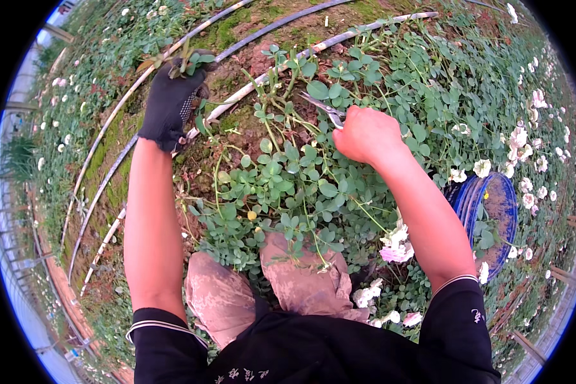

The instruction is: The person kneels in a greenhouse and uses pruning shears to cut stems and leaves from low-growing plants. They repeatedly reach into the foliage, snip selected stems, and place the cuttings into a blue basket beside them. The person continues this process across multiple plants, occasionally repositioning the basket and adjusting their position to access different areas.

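My left hand (173, 103), in a black knit glove with a dotted grip palm, is up at the left over the soil. Its fingers curl around a small bunch of leafy stems (192, 62), some leaves reddish. My bare right hand (367, 134) grips pruning shears (324, 106), whose blades point up and left toward the cut canes of a rose bush (281, 98). The handles are mostly hidden in my fist, and the blade tips lie close to green leaves. Long leafy rose shoots (278, 177) spread between my forearms and down over my knees.
Pale irrigation pipes (249, 87) and a dark hose (273, 26) run across the mossy soil. At my right a blue bucket (497, 225) lies tilted among the bushes, with a leafy sprig at its mouth. White and pink roses (397, 245) bloom beside my right knee.
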Available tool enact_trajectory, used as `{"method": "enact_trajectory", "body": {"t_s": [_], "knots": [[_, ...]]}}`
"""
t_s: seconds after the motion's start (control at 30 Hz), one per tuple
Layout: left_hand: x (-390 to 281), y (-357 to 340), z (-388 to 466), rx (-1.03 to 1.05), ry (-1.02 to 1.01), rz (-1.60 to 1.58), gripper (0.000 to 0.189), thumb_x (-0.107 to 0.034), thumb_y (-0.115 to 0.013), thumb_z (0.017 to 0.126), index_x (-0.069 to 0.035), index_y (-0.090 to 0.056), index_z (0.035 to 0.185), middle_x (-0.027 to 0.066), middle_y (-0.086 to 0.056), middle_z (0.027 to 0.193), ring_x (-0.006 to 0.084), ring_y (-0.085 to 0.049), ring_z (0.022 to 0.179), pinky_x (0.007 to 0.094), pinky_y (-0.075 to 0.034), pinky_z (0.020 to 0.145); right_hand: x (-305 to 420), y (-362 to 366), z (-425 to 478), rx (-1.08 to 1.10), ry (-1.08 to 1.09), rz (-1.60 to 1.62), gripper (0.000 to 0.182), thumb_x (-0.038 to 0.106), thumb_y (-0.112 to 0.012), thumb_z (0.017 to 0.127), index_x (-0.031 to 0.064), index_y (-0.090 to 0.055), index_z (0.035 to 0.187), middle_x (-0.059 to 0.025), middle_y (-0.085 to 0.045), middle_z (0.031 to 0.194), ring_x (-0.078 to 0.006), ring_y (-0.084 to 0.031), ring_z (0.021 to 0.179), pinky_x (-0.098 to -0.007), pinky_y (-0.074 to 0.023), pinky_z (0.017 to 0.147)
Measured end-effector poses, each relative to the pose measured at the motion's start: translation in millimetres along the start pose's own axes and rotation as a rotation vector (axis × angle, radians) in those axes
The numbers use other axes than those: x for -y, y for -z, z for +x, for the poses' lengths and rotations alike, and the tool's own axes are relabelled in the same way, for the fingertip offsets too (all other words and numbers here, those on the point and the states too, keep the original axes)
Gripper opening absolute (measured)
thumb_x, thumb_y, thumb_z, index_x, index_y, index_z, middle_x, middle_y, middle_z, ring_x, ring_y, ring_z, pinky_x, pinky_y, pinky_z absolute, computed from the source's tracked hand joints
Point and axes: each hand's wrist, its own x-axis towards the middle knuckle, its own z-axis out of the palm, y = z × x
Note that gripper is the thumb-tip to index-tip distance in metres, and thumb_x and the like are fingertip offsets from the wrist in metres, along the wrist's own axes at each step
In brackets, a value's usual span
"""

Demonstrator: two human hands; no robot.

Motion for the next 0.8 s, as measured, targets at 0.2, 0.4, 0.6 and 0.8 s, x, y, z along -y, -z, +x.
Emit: {"method": "enact_trajectory", "body": {"t_s": [0.2, 0.4, 0.6, 0.8], "knots": [[-27, -79, 80, 0.385, -0.26, 0.522, 0.039, -0.032, -0.072, 0.076, -0.003, -0.063, 0.101, 0.0047, -0.06, 0.072, 0.0115, -0.053, 0.06, 0.0302, -0.044, 0.055, 2, -9, 7, -0.068, -0.05, 0.004, 0.041, 0.034, -0.054, 0.081, -0.0019, -0.059, 0.099, -0.0187, -0.066, 0.092, -0.0339, -0.064, 0.088, -0.0433, -0.0513, 0.079], [-56, -95, 104, 0.515, -0.293, 0.974, 0.041, -0.038, -0.063, 0.071, -0.004, -0.066, 0.096, 0.0206, -0.066, 0.095, 0.0346, -0.063, 0.084, 0.0409, -0.049, 0.078, 5, -8, 2, -0.049, -0.027, -0.054, 0.044, 0.038, -0.057, 0.082, -0.0005, -0.059, 0.102, -0.0165, -0.066, 0.096, -0.0313, -0.065, 0.09, -0.0418, -0.0524, 0.078], [-29, -50, 85, 0.185, 0.049, 0.689, 0.041, -0.035, -0.07, 0.079, 0.001, -0.063, 0.097, 0.006, -0.06, 0.069, 0.0128, -0.053, 0.058, 0.0297, -0.045, 0.054, -4, -15, 1, -0.17, 0.048, -0.025, 0.036, 0.032, -0.058, 0.079, -0.0004, -0.057, 0.094, -0.0186, -0.064, 0.088, -0.0342, -0.065, 0.081, -0.0444, -0.0525, 0.072], [-16, -39, 58, 0.287, 0.096, 0.605, 0.038, -0.033, -0.073, 0.077, -0.004, -0.063, 0.099, 0.0035, -0.059, 0.073, 0.0117, -0.051, 0.059, 0.0301, -0.044, 0.054, 2, -15, 13, -0.264, 0.115, -0.09, 0.037, 0.033, -0.064, 0.076, 0.0001, -0.058, 0.094, -0.0165, -0.064, 0.09, -0.0318, -0.066, 0.078, -0.0413, -0.0541, 0.068]]}}
